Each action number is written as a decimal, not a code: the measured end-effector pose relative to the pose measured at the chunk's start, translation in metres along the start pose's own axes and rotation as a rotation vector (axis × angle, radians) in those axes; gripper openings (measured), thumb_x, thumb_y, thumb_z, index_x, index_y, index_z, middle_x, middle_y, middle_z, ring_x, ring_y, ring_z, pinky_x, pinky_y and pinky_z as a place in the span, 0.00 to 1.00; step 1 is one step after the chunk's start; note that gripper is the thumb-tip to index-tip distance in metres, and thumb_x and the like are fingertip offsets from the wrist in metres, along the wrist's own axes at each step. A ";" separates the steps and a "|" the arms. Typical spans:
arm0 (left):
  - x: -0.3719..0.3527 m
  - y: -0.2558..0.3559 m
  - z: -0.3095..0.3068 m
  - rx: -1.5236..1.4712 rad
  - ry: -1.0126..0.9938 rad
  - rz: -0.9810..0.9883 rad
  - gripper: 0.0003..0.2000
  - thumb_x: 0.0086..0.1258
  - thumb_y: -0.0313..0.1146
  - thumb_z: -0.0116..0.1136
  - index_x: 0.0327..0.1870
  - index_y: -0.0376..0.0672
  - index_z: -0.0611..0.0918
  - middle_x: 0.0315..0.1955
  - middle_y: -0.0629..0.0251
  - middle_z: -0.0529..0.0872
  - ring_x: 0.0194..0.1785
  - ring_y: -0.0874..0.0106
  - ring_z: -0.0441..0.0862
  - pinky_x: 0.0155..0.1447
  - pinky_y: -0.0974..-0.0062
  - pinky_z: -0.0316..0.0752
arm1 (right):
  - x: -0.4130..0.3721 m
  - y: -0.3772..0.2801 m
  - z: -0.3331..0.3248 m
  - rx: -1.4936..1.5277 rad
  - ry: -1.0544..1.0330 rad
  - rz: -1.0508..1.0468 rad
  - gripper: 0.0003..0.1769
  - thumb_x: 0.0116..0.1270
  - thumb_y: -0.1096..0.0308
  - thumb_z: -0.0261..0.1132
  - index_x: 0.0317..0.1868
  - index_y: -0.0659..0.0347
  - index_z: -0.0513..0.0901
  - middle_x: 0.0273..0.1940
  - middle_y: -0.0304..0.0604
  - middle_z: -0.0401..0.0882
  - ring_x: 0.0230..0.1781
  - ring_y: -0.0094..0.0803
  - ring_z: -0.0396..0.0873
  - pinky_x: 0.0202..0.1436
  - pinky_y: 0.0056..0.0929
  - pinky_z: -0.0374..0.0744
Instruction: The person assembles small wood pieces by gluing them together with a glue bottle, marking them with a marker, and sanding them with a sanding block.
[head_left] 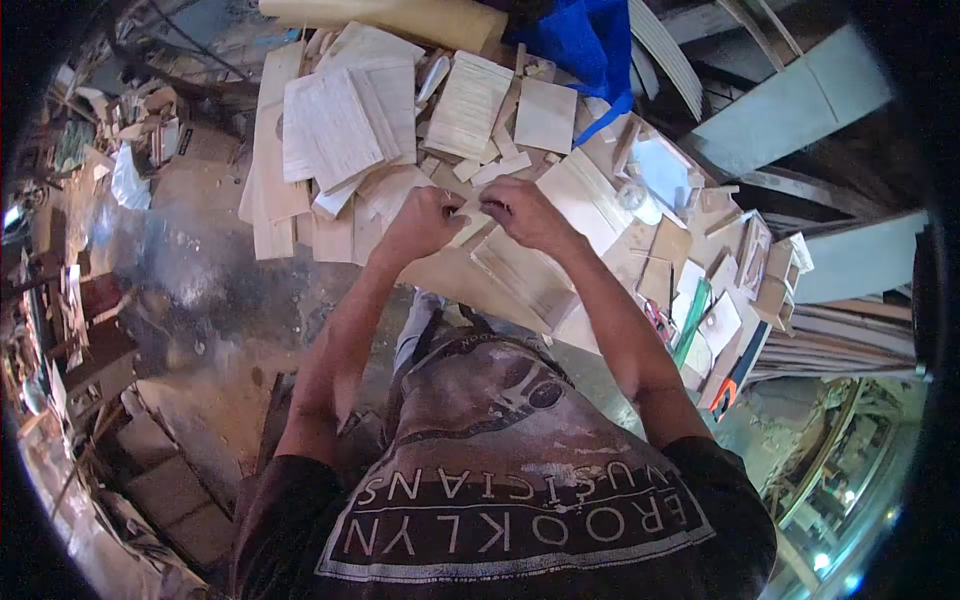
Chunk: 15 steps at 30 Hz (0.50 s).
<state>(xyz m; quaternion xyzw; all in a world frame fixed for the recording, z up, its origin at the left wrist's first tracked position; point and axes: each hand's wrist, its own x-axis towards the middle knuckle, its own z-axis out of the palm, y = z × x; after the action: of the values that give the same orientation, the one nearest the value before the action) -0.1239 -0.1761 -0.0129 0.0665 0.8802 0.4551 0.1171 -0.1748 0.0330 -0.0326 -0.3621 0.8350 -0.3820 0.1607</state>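
My left hand [425, 220] and my right hand [528, 212] face each other over the front of the workbench, a small gap apart. Both have their fingers curled in, thumb against fingertips. Whatever they may pinch is too small or too hidden to make out. Below and between them lie thin wooden boards [520, 270] and small wood offcuts [500, 168]. Beyond my left hand is a pile of pale wood panels [335, 125]. A lighter flat panel [585, 200] lies just right of my right hand.
A blue cloth or bag [575, 45] and a brown roll [390, 20] lie at the back. On the right are a clear round container [632, 195], a green strip [693, 322] and an orange-and-black handled tool [725, 395]. Large boards [800, 100] lean beyond; scrap fills the left.
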 end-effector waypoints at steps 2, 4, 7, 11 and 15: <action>-0.004 -0.009 0.004 -0.050 0.051 0.011 0.11 0.55 0.30 0.65 0.34 0.31 0.85 0.26 0.44 0.83 0.29 0.56 0.84 0.37 0.64 0.77 | 0.001 0.007 -0.004 0.028 -0.003 -0.013 0.08 0.65 0.75 0.61 0.44 0.68 0.79 0.37 0.56 0.78 0.42 0.55 0.78 0.48 0.46 0.76; -0.005 -0.015 0.007 -0.104 0.101 0.031 0.10 0.55 0.30 0.65 0.33 0.30 0.85 0.26 0.43 0.83 0.30 0.52 0.84 0.37 0.62 0.77 | 0.001 0.017 -0.002 0.029 -0.007 -0.013 0.09 0.64 0.76 0.62 0.44 0.68 0.79 0.38 0.56 0.79 0.42 0.52 0.79 0.47 0.43 0.77; -0.006 -0.019 0.023 -0.118 0.116 0.041 0.09 0.57 0.29 0.64 0.35 0.33 0.85 0.27 0.43 0.84 0.31 0.52 0.85 0.37 0.62 0.77 | 0.001 0.024 0.003 0.075 -0.069 0.028 0.10 0.63 0.78 0.63 0.45 0.68 0.79 0.41 0.55 0.80 0.42 0.49 0.81 0.47 0.40 0.78; -0.016 -0.020 0.034 -0.125 0.129 -0.070 0.10 0.64 0.29 0.64 0.44 0.34 0.86 0.31 0.50 0.86 0.33 0.69 0.85 0.38 0.70 0.77 | 0.004 0.042 0.002 0.062 -0.274 0.006 0.13 0.60 0.79 0.61 0.47 0.66 0.78 0.42 0.55 0.79 0.46 0.54 0.79 0.52 0.43 0.78; -0.047 -0.058 0.055 -0.271 0.307 -0.184 0.14 0.66 0.28 0.62 0.50 0.33 0.84 0.33 0.55 0.88 0.34 0.75 0.83 0.41 0.73 0.79 | -0.008 0.055 0.004 0.052 -0.233 -0.054 0.14 0.58 0.80 0.61 0.47 0.65 0.79 0.43 0.54 0.79 0.47 0.53 0.78 0.52 0.44 0.77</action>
<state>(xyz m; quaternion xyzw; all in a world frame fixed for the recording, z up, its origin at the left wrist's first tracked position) -0.0646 -0.1770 -0.0839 -0.1002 0.8209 0.5613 0.0305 -0.1939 0.0611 -0.0763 -0.4221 0.7903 -0.3632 0.2555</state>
